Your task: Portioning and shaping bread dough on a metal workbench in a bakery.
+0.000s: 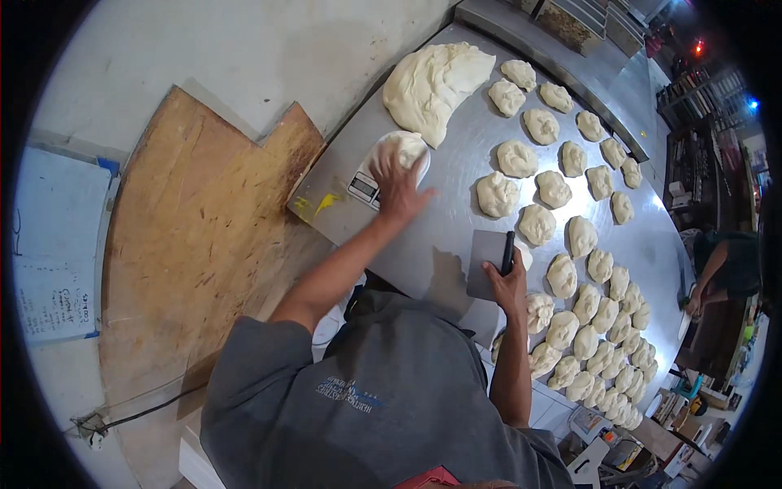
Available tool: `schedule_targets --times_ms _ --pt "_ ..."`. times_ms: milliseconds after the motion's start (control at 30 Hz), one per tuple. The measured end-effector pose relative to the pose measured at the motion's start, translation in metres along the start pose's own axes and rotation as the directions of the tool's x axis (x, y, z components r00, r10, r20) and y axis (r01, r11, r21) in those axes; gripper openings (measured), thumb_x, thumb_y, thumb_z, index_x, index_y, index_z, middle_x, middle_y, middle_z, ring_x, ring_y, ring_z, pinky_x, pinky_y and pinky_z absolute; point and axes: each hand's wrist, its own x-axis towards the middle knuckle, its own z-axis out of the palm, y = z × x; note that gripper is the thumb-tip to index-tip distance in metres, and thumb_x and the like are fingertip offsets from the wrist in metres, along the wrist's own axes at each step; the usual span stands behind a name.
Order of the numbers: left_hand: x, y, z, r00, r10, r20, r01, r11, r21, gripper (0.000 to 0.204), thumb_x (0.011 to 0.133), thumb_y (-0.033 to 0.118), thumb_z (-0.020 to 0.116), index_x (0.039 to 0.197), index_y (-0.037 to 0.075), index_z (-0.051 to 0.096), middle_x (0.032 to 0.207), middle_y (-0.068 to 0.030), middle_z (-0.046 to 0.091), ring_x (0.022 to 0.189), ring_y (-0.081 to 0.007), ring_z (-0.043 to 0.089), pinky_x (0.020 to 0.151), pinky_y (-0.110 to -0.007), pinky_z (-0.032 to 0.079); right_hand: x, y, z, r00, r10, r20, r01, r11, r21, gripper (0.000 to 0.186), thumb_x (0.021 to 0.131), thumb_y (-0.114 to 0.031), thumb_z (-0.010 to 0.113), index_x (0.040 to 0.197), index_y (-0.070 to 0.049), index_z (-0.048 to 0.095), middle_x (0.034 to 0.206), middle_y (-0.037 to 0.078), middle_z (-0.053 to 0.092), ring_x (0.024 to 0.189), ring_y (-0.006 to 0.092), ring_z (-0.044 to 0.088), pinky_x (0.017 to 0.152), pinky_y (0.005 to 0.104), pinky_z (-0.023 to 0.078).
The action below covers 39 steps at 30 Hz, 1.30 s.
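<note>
My left hand (397,184) is over a small white digital kitchen scale (364,188) near the wall side of the steel table. Its fingers look spread, thumb out to the side, somewhat blurred by motion. Under the fingertips lies a dough piece (413,147) on the scale; whether they touch it I cannot tell. My right hand (510,287) grips the black handle of a bench scraper (485,259), its flat blade pointing left. Behind the scale spreads a large dough mass (432,85). Part of another dough piece shows just behind the scraper.
Many dough portions (517,159) lie across the steel table (444,220), packed closely toward the right front. A raised metal edge (554,69) runs along the back. A wooden panel (204,212) covers the wall at left. Another person (721,265) stands at the table's far right.
</note>
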Motion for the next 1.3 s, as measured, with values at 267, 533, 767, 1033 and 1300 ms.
schedule_targets --times_ms 267,533,767,1033,1300 --pt "0.055 -0.084 0.035 0.924 -0.256 0.284 0.346 0.878 -0.332 0.061 0.083 0.035 0.086 0.136 0.013 0.064 0.123 -0.0131 0.069 0.101 -0.0267 0.069 0.081 -0.043 0.057 0.006 -0.030 0.009 1.000 -0.019 0.007 0.019 0.999 0.032 0.046 0.088 -0.012 0.078 0.128 0.000 0.058 0.097 0.011 0.068 0.078 0.0194 0.060 0.075 0.0337 0.052" --pt "0.036 -0.051 0.006 0.942 -0.014 0.336 0.277 0.596 -0.754 0.052 0.087 0.013 0.082 0.134 0.005 0.061 0.120 -0.0122 0.070 0.099 -0.0242 0.069 0.088 -0.034 0.056 -0.035 0.000 -0.039 0.912 0.244 -0.331 -0.117 0.925 0.360 0.050 0.089 -0.014 0.078 0.131 0.003 0.057 0.106 0.016 0.071 0.085 0.0233 0.066 0.076 0.0332 0.054" --pt "-0.086 0.065 0.045 0.679 0.641 0.358 -0.171 0.612 -0.772 0.059 0.079 0.025 0.084 0.132 0.012 0.062 0.136 -0.0097 0.062 0.121 -0.0318 0.060 0.108 -0.042 0.045 -0.041 0.013 -0.029 0.889 0.165 -0.428 -0.164 0.986 0.039 0.049 0.088 -0.013 0.076 0.131 0.000 0.057 0.109 0.019 0.072 0.083 0.0294 0.067 0.078 0.0389 0.054" --pt "-0.081 0.074 0.032 0.638 0.682 0.357 -0.198 0.594 -0.780 0.051 0.081 0.022 0.081 0.129 0.013 0.064 0.138 -0.0091 0.059 0.123 -0.0322 0.058 0.109 -0.043 0.043 -0.020 0.011 0.025 0.932 0.142 -0.333 -0.282 0.862 -0.421 0.051 0.090 -0.016 0.065 0.136 -0.002 0.046 0.092 0.027 0.072 0.078 0.0485 0.069 0.068 0.0538 0.053" --pt "-0.075 0.064 0.027 0.711 0.605 0.359 -0.005 0.514 -0.858 0.042 0.085 0.014 0.078 0.125 0.011 0.066 0.137 -0.0092 0.059 0.122 -0.0310 0.059 0.108 -0.040 0.045 0.006 0.026 0.035 0.964 0.093 -0.248 -0.207 0.851 -0.482 0.054 0.090 -0.018 0.063 0.137 -0.004 0.041 0.090 0.030 0.072 0.078 0.0547 0.067 0.066 0.0607 0.051"
